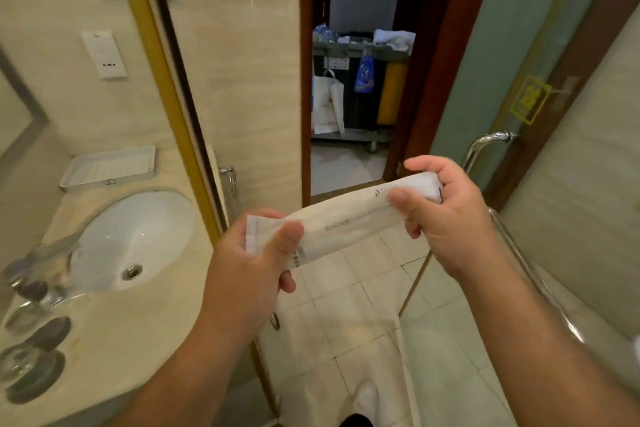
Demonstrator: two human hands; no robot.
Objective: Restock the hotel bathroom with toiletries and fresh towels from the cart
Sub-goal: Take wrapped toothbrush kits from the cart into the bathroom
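White paper-and-film packet (pixel 346 218), long and flat: I am holding it level in the air between both hands. My left hand (pixel 249 260) is pinching one end, thumb on top. My right hand (pixel 450 215) is curling its fingers (pixel 401 201) round the other end. The print is too blurred to read. The ribbed tray (pixel 107 166) on the desk (pixel 138 322) is lying well to the left of my fingers, beyond the sink (pixel 138 239). The cart (pixel 360 55) is standing far ahead of them, through the doorway, with towels (pixel 394 36) lying on top. Judgement: early stage. This packet is not yet set down, and the towels are not yet brought in.
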